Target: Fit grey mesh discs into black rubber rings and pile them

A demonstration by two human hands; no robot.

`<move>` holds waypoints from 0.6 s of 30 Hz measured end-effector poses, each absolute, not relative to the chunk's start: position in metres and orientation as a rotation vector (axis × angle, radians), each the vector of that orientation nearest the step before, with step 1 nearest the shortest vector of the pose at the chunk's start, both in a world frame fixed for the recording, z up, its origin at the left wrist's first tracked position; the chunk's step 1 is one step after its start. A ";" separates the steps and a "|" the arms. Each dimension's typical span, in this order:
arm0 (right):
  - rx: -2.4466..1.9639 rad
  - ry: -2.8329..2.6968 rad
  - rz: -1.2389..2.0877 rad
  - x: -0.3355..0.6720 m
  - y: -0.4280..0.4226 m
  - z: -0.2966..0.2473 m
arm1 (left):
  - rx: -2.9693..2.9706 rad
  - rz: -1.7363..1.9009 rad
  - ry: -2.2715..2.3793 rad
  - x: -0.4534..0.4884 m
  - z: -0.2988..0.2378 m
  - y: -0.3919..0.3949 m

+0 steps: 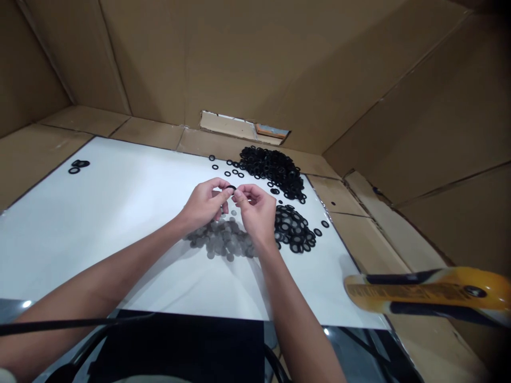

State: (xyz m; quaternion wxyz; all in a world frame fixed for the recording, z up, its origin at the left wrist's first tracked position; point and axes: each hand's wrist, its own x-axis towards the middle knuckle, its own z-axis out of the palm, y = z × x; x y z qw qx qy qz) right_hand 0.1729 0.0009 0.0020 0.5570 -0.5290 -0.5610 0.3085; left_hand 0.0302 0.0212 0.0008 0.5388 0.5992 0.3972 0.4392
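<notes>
My left hand (205,205) and my right hand (255,210) meet over the middle of a white sheet (120,223). Both pinch a small black rubber ring (231,188) between their fingertips. Under the hands lies a heap of grey mesh discs (221,239). To the right of my right hand sits a pile of black rings with mesh inside (293,229). Farther back is a bigger heap of plain black rings (271,167).
Two or three loose black rings (79,166) lie at the sheet's far left. Cardboard walls (255,58) enclose the table on three sides. A yellow and black tool (431,292) rests at the right edge. A black cable (72,323) runs near my left forearm.
</notes>
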 end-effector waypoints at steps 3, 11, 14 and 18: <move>-1.247 -1.300 0.766 0.175 0.003 0.002 | 1.395 1.065 0.912 0.032 0.000 0.022; -1.268 -1.339 0.758 0.178 0.006 0.001 | 1.393 1.041 0.916 0.034 -0.002 0.025; -1.281 -1.381 0.730 0.178 0.005 0.002 | 1.366 1.004 0.906 0.035 -0.003 0.025; -1.298 -1.381 0.712 0.174 0.003 0.002 | 1.328 1.016 0.928 0.036 0.001 0.022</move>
